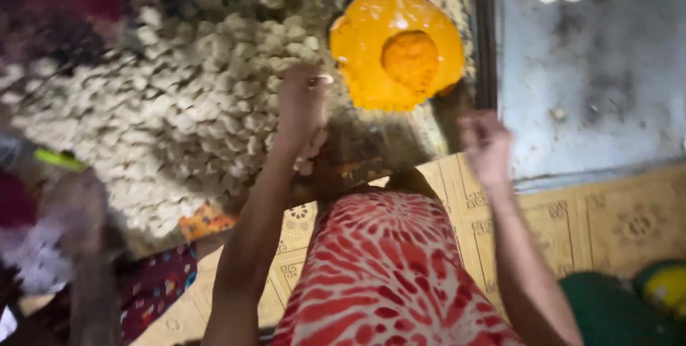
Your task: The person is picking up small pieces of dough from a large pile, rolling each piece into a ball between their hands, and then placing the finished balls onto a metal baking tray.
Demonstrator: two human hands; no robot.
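The left hand hovers over the near right edge of a wide heap of pale, lumpy pieces spread on the floor. Its grip is narrow, fingers pinched, but blur hides whether it holds a piece. The heap runs far and left from that hand. The right hand is loosely curled, apparently empty, well apart from the heap. Just beyond both sits 1 round, glossy orange bowl with a rough orange mound inside.
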